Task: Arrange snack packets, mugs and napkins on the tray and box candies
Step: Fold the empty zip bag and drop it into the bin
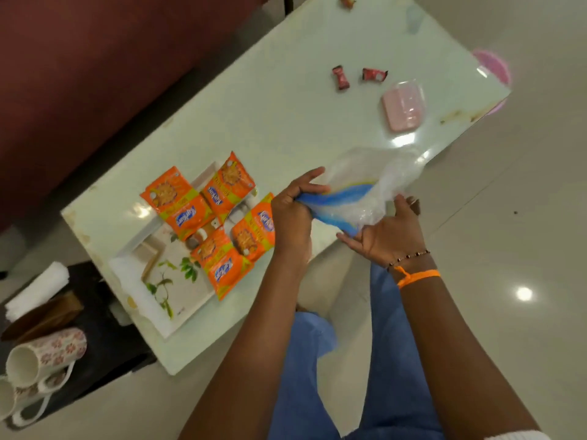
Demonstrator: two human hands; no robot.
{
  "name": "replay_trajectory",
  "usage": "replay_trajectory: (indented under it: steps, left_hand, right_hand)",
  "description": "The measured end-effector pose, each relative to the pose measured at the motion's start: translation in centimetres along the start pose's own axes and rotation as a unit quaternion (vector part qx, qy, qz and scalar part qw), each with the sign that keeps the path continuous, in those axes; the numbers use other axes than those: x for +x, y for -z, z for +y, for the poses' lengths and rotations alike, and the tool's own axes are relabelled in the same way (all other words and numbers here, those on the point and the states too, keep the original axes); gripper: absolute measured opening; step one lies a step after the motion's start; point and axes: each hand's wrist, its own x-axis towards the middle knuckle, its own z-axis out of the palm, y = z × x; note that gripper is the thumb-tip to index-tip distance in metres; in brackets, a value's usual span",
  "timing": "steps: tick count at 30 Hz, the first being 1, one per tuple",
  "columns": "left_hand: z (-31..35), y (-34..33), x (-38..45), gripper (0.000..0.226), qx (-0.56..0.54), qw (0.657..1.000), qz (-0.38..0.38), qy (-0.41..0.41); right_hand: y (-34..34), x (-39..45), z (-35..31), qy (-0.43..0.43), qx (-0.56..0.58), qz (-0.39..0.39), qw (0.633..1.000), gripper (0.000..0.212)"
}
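Several orange snack packets [206,214] lie on a white tray [165,322] with a leaf print, at the near left of the table. My left hand [293,214] grips one end of a clear plastic bag [374,182] with blue print. My right hand [386,230] holds the bag's other side from below. Two red wrapped candies [340,77] [374,74] lie farther up the table, and a third candy [347,0] lies at the far edge. A pink box [402,106] with a clear lid sits beside them. Floral mugs [41,357] and white napkins [35,290] are at lower left.
The pale glass table [286,122] runs diagonally. A dark low stand [104,341] at lower left carries the mugs, napkins and a brown holder. A maroon sofa [95,58] fills the upper left. A pink round thing [495,68] shows past the table's far right edge.
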Motion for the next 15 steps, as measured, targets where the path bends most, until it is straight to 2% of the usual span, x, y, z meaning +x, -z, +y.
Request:
replay_trajectory:
  steps: [1, 3, 4, 6, 7, 8, 10, 12, 15]
  left_hand:
    - [0.4, -1.4, 0.8, 0.047, 0.045, 0.997, -0.003, -0.058]
    - [0.9, -4.8, 2.8, 0.039, 0.156, 0.976, -0.026, -0.149]
    - [1.1, -6.4, 3.7, 0.036, 0.211, 0.961, -0.04, -0.173]
    - [1.3, -10.9, 5.9, 0.031, 0.299, 0.932, -0.086, -0.185]
    - [1.3, -13.4, 7.1, 0.03, 0.33, 0.918, -0.112, -0.187]
    - [1.3, -16.2, 8.4, 0.03, 0.35, 0.909, -0.136, -0.182]
    - [1.0, -21.4, 10.9, 0.033, 0.357, 0.903, -0.175, -0.165]
    - [0.4, -27.3, 13.9, 0.042, 0.352, 0.901, -0.218, -0.13]
    - [-0.7, -34.9, 18.5, 0.048, 0.377, 0.873, -0.3, -0.072]
  right_hand:
    - [0.6, 0.2, -1.6, -0.01, 0.019, -0.021, 1.0, 0.067]
    - [1.2, 0.4, -5.3, 0.012, 0.011, -0.031, 0.999, 0.077]
    - [1.2, 0.7, -6.9, 0.031, 0.011, -0.021, 0.999, 0.074]
    - [2.0, 1.4, -11.2, 0.054, 0.007, 0.048, 0.997, 0.055]
    - [2.5, 2.1, -13.8, 0.076, 0.003, 0.121, 0.99, 0.04]
    - [3.1, 2.8, -16.4, 0.111, -0.006, 0.201, 0.973, 0.027]
    - [5.0, 4.0, -21.3, 0.194, -0.089, 0.323, 0.922, 0.032]
    - [7.2, 4.9, -27.2, 0.278, -0.221, 0.36, 0.863, 0.034]
    - [10.6, 6.3, -35.2, 0.348, -0.354, 0.424, 0.757, 0.023]
